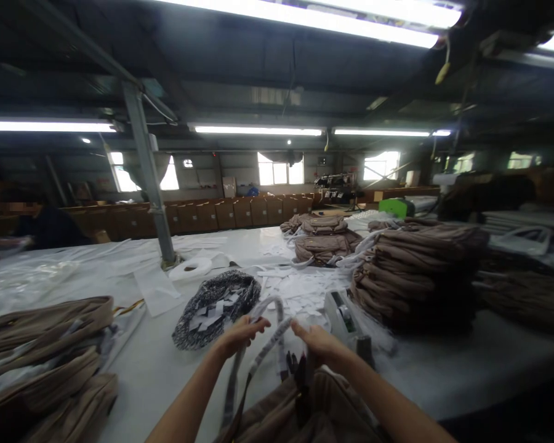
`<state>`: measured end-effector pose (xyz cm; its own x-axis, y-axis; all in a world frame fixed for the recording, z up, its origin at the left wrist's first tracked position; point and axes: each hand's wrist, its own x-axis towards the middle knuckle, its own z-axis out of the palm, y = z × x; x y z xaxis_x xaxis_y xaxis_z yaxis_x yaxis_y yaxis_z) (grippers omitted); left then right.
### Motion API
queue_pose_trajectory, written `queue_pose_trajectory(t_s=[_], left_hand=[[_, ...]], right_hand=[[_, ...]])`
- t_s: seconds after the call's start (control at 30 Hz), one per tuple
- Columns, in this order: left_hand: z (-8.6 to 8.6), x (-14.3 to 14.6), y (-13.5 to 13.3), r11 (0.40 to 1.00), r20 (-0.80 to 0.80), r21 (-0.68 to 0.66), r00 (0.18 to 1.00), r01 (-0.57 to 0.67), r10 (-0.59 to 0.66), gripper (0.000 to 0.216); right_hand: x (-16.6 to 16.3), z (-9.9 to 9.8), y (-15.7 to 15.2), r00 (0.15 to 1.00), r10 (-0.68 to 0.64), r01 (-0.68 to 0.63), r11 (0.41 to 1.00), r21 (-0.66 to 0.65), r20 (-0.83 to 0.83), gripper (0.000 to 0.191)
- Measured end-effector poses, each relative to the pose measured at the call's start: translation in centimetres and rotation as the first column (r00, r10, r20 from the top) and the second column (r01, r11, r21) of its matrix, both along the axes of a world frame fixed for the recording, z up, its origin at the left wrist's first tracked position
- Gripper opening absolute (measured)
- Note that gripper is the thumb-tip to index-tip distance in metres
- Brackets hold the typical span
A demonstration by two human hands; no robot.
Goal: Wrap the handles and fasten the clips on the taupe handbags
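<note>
A brown fabric bag point(272, 415) is at the bottom, close to my body. Its long strap point(271, 342), covered in a pale wrapping, rises in loops between my hands. My left hand point(240, 335) has its fingers curled around the left side of the strap. Opposite it, my right hand point(318, 342) pinches the strap near its upper bend, thumb on top. Some dark, slim items point(296, 363) stick up by the bag's top under my right hand; I cannot make out their kind. Just past my left hand lies a dark speckled cloth basket point(182, 329) with small white paper pieces inside.
White paper slips point(300, 286) are scattered on the white table point(138, 375). A grey tape dispenser point(339, 311) stands before a tall stack of brown bags point(410, 271). More bags point(50, 344) lie left. A metal post point(148, 172) rises from the table; a person point(50, 224) sits far left.
</note>
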<state>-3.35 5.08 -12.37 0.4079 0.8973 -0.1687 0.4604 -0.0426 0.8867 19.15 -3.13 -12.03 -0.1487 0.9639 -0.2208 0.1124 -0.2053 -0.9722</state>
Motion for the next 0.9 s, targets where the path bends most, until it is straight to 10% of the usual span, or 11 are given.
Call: queue_pose_trajectory(t_s=[0.23,0.47,0.7,0.9], left_hand=[[5.1,0.1,-2.8,0.967,0.114,0.25,0.991,0.035,-0.065,0.046],[6.1,2.3,-5.1,0.963,0.126,0.225,0.976,0.145,-0.176,0.022],[8.0,3.7,-7.0,0.945,0.122,0.227,0.956,0.234,-0.266,0.008],[4.2,-1.3,-9.4,0.973,0.19,-0.012,0.956,0.23,-0.223,0.036]], right_hand=[[1.4,2.1,0.4,0.998,0.062,-0.061,0.997,0.046,-0.027,0.024],[3.1,7.4,-3.0,0.968,0.248,-0.239,0.958,0.158,-0.036,0.043],[2.6,10.9,-3.4,0.877,-0.132,-0.061,0.923,0.379,0.462,0.047],[6.2,10.8,-3.9,0.739,-0.446,0.035,0.774,0.633,0.504,0.037]])
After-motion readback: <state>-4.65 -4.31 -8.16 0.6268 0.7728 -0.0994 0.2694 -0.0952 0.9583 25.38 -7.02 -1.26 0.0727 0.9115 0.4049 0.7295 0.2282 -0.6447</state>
